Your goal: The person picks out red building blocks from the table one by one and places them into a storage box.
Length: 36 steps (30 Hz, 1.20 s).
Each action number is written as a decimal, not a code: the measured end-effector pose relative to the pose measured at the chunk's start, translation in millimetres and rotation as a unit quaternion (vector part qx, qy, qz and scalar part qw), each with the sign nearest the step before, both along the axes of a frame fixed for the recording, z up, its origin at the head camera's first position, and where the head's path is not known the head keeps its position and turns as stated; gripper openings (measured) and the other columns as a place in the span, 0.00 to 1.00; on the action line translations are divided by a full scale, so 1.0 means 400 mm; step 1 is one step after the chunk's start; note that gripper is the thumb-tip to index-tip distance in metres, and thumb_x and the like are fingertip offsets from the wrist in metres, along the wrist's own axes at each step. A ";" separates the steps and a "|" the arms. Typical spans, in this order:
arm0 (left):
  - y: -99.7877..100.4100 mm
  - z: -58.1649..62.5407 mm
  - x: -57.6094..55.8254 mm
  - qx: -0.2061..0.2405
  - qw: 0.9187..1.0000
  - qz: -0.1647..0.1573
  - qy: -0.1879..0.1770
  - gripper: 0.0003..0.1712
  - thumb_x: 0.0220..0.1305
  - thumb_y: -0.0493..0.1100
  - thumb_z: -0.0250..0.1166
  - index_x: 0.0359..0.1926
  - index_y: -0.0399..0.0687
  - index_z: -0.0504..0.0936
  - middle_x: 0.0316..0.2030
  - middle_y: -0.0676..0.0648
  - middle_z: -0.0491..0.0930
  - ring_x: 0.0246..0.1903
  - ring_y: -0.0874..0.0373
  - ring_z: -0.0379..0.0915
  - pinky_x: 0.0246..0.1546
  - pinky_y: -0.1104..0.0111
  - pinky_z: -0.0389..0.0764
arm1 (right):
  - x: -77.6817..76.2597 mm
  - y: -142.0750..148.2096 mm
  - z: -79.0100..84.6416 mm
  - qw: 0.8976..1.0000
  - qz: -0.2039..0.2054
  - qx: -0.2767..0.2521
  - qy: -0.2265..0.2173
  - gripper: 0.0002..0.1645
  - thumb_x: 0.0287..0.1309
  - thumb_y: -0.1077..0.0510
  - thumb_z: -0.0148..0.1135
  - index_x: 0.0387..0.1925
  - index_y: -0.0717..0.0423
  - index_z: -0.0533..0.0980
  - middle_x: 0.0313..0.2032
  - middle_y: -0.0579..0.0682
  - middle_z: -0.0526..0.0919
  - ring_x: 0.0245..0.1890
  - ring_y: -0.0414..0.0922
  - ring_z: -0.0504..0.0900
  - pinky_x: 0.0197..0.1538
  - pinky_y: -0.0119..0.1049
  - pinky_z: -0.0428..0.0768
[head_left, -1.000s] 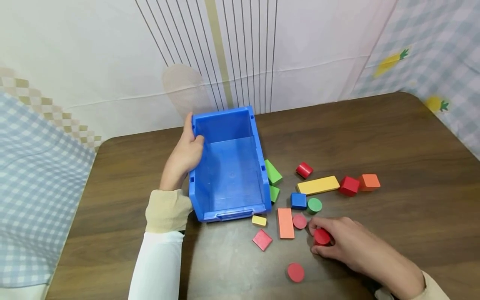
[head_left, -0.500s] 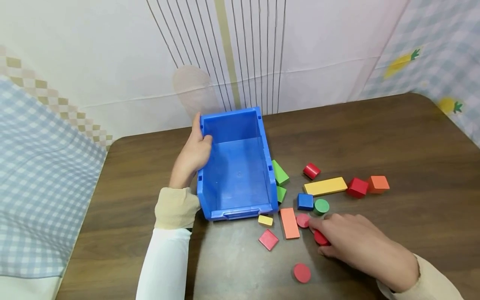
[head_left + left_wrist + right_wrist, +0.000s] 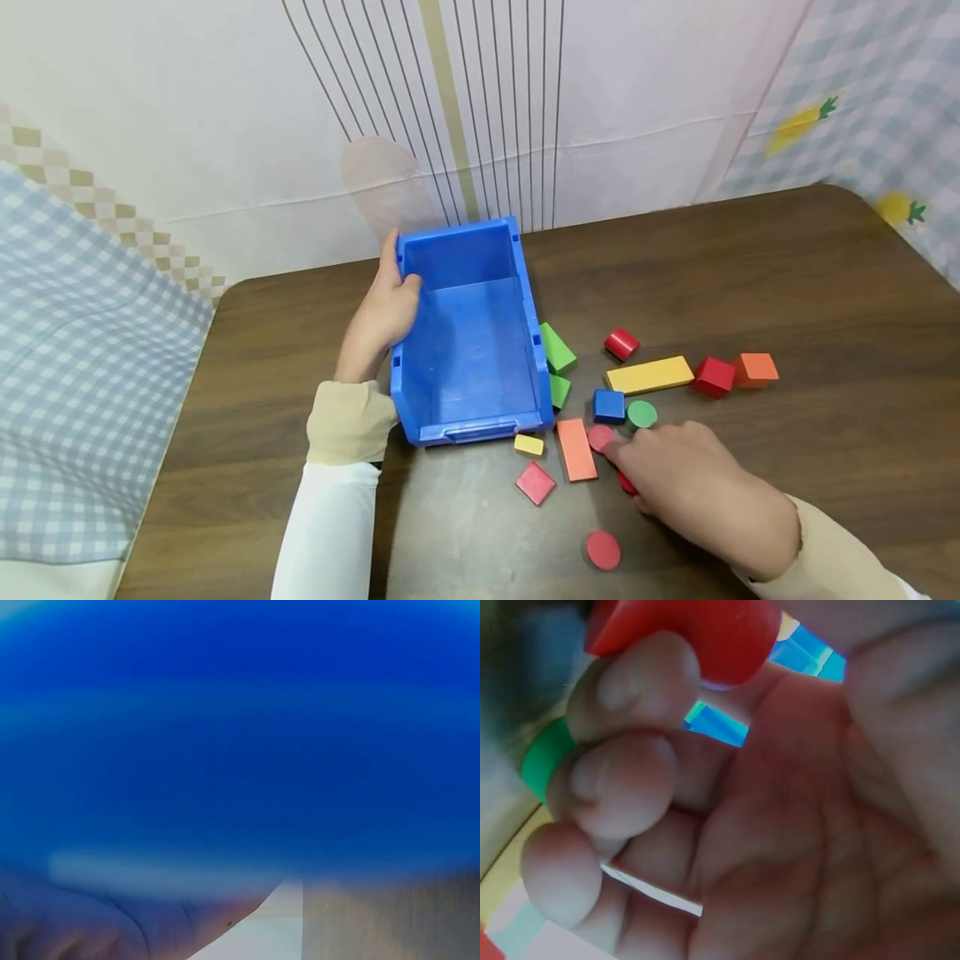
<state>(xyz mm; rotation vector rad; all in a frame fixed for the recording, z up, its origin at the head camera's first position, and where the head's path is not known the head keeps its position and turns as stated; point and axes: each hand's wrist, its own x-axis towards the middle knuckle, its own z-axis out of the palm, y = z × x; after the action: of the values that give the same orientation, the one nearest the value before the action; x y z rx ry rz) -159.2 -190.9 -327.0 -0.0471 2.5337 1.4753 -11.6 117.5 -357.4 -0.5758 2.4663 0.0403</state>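
My left hand (image 3: pixel 381 312) grips the left wall of a blue plastic bin (image 3: pixel 480 350), thumb over the rim. In the left wrist view the bin's blue wall (image 3: pixel 240 750) fills most of the frame, blurred. My right hand (image 3: pixel 690 483) holds a red cylinder block (image 3: pixel 626 482), mostly covered by the hand in the head view. The right wrist view shows this red block (image 3: pixel 712 637) at the curled fingers. A pinkish-red round block (image 3: pixel 601 437) lies right at the index fingertip, with a green round block (image 3: pixel 641 415) just beyond the knuckles.
Around the right hand lie an orange rectangular block (image 3: pixel 576 450), a blue cube (image 3: pixel 608 406), a long yellow block (image 3: pixel 649 375) and several red blocks, including a round one (image 3: pixel 603 550). Green blocks (image 3: pixel 557 350) sit against the bin's right side. A patterned cloth (image 3: pixel 637 100) hangs behind the table.
My right hand has turned over the red cylinder, covering more of it, and its index finger has come to the pinkish-red round block. The left hand keeps its grip; the head view has shifted slightly.
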 end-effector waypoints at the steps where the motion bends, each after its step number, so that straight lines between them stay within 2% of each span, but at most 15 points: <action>1: -0.001 -0.001 0.000 -0.001 1.000 0.001 0.000 0.43 0.82 0.39 0.40 0.85 0.56 0.26 0.85 0.43 0.37 0.83 0.45 0.34 0.80 0.44 0.43 | -0.001 -0.004 0.001 1.000 0.004 0.004 0.003 0.21 0.51 0.49 0.83 0.45 0.48 0.83 0.22 0.44 0.72 0.25 0.44 0.72 0.31 0.44 0.75; 6: -0.002 -0.002 -0.001 -0.005 1.000 -0.002 -0.002 0.43 0.82 0.40 0.40 0.85 0.56 0.26 0.85 0.43 0.36 0.83 0.44 0.34 0.80 0.42 0.43 | 0.000 -0.018 0.001 0.999 0.020 0.022 0.019 0.17 0.51 0.52 0.83 0.40 0.49 0.84 0.24 0.45 0.76 0.27 0.46 0.74 0.35 0.48 0.80; 12: 0.004 0.001 -0.006 -0.017 1.000 -0.011 0.009 0.42 0.82 0.40 0.40 0.85 0.53 0.27 0.85 0.43 0.37 0.83 0.44 0.34 0.80 0.43 0.43 | -0.001 -0.037 -0.003 0.998 0.036 0.051 0.015 0.20 0.49 0.55 0.84 0.45 0.51 0.87 0.29 0.50 0.81 0.30 0.50 0.75 0.39 0.50 0.82; 18: 0.005 -0.001 -0.012 -0.019 1.000 -0.008 0.009 0.42 0.82 0.41 0.41 0.85 0.55 0.29 0.85 0.43 0.39 0.83 0.44 0.36 0.80 0.42 0.44 | 0.002 -0.060 -0.004 0.995 0.054 0.071 0.048 0.13 0.53 0.55 0.81 0.40 0.52 0.88 0.26 0.50 0.80 0.28 0.50 0.74 0.37 0.47 0.82; 22: -0.007 -0.007 -0.003 -0.024 1.000 0.003 0.005 0.42 0.81 0.41 0.41 0.86 0.56 0.29 0.85 0.43 0.40 0.83 0.45 0.36 0.80 0.42 0.45 | 0.007 -0.086 -0.008 0.989 0.089 0.094 0.071 0.14 0.53 0.53 0.82 0.40 0.49 0.87 0.25 0.50 0.79 0.26 0.48 0.75 0.38 0.44 0.81; 26: -0.011 -0.007 0.002 -0.022 1.000 -0.002 0.008 0.42 0.82 0.40 0.40 0.85 0.55 0.28 0.85 0.44 0.39 0.83 0.45 0.36 0.80 0.43 0.45 | 0.026 -0.101 -0.009 0.983 0.111 0.101 0.107 0.13 0.52 0.54 0.82 0.37 0.51 0.86 0.23 0.51 0.78 0.25 0.48 0.74 0.37 0.42 0.81; 30: -0.008 -0.002 -0.002 -0.028 1.000 -0.010 0.010 0.42 0.82 0.40 0.40 0.85 0.54 0.28 0.85 0.43 0.39 0.83 0.45 0.36 0.80 0.43 0.44 | 0.037 -0.101 -0.009 0.979 0.113 0.096 0.138 0.11 0.52 0.54 0.81 0.35 0.53 0.86 0.21 0.52 0.76 0.23 0.47 0.73 0.34 0.41 0.79; 36: -0.008 -0.007 -0.001 -0.024 1.000 -0.010 0.009 0.42 0.82 0.41 0.40 0.85 0.54 0.28 0.85 0.42 0.39 0.83 0.43 0.36 0.80 0.42 0.44 | 0.036 -0.107 -0.001 0.979 0.112 0.106 0.136 0.13 0.52 0.53 0.82 0.35 0.53 0.87 0.20 0.51 0.75 0.22 0.46 0.72 0.32 0.39 0.78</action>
<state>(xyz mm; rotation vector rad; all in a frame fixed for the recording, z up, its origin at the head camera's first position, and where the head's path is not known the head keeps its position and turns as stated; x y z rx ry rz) -159.6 -193.9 -329.7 -0.0149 2.5760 1.4139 2.8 74.7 -358.0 -0.7954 2.5989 0.4968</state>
